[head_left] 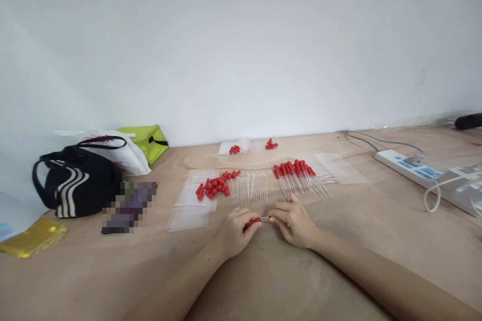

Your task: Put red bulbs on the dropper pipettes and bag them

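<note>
My left hand (238, 230) is closed around a red rubber dropper bulb (253, 222), which points to the right. Fingers of my right hand (291, 219) pinch a clear glass dropper tube (265, 219) whose end meets the bulb's mouth; most of the tube is hidden by the fingers. Beyond my left hand lies a pile of loose red bulbs (214, 186) on clear plastic bags (190, 210). Beside it is a row of bare glass tubes (247, 188). Past my right hand, droppers with red bulbs fitted (299, 176) lie side by side.
Near the wall, small bags (248, 145) carry a few more red bulbs. A white power strip (425, 173) with cables lies at right. At left are a black bag (81, 180), a white plastic bag (130, 153), a lime-green bag (150, 143) and a yellow packet (35, 236).
</note>
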Action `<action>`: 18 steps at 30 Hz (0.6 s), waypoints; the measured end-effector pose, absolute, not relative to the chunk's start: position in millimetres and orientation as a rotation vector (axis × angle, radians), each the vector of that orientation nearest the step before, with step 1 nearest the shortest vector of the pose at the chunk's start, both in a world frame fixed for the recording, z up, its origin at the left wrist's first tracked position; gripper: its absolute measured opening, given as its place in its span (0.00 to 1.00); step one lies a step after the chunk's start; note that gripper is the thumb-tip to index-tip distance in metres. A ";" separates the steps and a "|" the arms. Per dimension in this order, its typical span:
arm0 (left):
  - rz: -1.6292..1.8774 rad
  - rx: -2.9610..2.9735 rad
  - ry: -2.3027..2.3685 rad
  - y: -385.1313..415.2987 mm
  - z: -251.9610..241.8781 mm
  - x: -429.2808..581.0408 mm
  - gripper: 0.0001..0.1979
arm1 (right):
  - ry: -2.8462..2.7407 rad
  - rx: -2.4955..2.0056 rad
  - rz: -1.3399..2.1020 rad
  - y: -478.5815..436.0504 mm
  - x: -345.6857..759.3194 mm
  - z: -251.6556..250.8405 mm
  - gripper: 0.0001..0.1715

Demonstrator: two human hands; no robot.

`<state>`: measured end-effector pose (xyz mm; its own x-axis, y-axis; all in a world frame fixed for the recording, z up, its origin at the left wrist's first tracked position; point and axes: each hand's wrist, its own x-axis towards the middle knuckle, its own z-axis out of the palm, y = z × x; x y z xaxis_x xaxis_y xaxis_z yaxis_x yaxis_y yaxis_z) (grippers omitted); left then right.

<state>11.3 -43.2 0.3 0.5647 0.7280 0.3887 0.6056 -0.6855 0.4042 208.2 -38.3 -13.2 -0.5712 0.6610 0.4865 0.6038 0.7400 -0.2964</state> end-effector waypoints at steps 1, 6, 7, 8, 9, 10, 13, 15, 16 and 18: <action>0.800 2.606 1.104 -42.7 -0.8 11.0 0.10 | -2.362 -0.937 0.132 -38.5 207.2 -13.5 0.15; 0.781 2.690 1.039 -42.1 -4.1 10.3 0.08 | -2.370 -0.896 0.162 -38.6 203.7 -14.8 0.16; 0.780 2.691 1.035 -42.2 -4.3 10.4 0.08 | -2.368 -0.897 0.165 -38.7 203.1 -15.3 0.16; 0.780 2.690 1.030 -42.1 -4.3 10.6 0.08 | -2.368 -0.900 0.169 -38.7 202.5 -15.7 0.16; 0.783 2.688 1.028 -41.7 -4.2 10.8 0.07 | -2.371 -0.904 0.174 -38.6 201.9 -16.0 0.16; 0.782 2.687 1.021 -40.9 -3.8 10.8 0.07 | -2.375 -0.907 0.183 -38.5 201.3 -16.0 0.16; 0.797 2.692 0.997 -35.5 -2.1 9.1 0.07 | -2.388 -0.929 0.196 -37.7 199.4 -13.6 0.15; 0.846 2.706 0.988 -30.4 -1.4 6.1 0.08 | -2.382 -0.971 0.127 -37.5 198.3 -10.1 0.14; 0.876 2.715 0.982 -28.1 -1.4 4.3 0.07 | -2.378 -0.996 0.066 -37.7 197.8 -8.1 0.13; 0.932 2.726 0.970 -24.9 -2.6 0.2 0.07 | -2.381 -1.030 -0.058 -38.3 197.4 -5.1 0.11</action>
<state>0.2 -24.9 -2.6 0.6093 0.6020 0.5160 0.5399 -0.7916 0.2861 197.4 -38.3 -5.1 -0.5621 0.6637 0.4935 0.6870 0.7069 -0.1682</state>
